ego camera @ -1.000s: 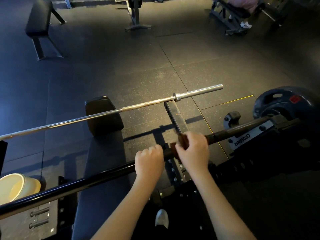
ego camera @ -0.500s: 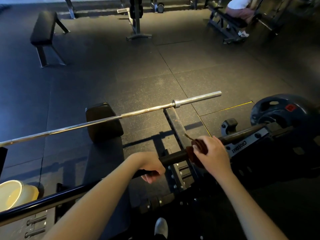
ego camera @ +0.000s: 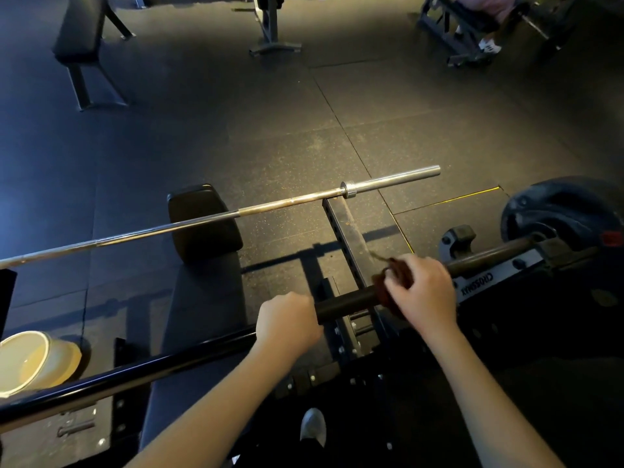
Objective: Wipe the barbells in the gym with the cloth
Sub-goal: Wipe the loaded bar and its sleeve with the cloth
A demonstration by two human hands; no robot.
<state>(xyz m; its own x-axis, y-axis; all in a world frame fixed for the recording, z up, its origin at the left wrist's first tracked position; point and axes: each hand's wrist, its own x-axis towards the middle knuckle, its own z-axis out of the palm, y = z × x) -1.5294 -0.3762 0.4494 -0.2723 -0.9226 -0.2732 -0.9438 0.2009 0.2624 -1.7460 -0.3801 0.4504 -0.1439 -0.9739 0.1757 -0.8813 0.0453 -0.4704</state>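
Observation:
A black barbell (ego camera: 344, 304) runs from the lower left up to the right, with a dark weight plate (ego camera: 560, 211) on its right end. My left hand (ego camera: 287, 320) is closed around the bar near its middle. My right hand (ego camera: 422, 292) grips a dark brown cloth (ego camera: 388, 282) wrapped around the bar, to the right of my left hand. A second, silver barbell (ego camera: 236, 214) lies farther away across the bench, bare of plates.
A black padded bench (ego camera: 202, 285) sits under both bars. A cream bucket (ego camera: 37, 363) stands at the lower left. The rack arm marked CROSSMAX (ego camera: 486, 282) holds the black bar at right. Another bench (ego camera: 81, 32) stands far left, a person's foot (ego camera: 489, 45) far right.
My right hand has slid the cloth to the right along the black bar, away from my left hand. The left hand keeps its hold on the bar.

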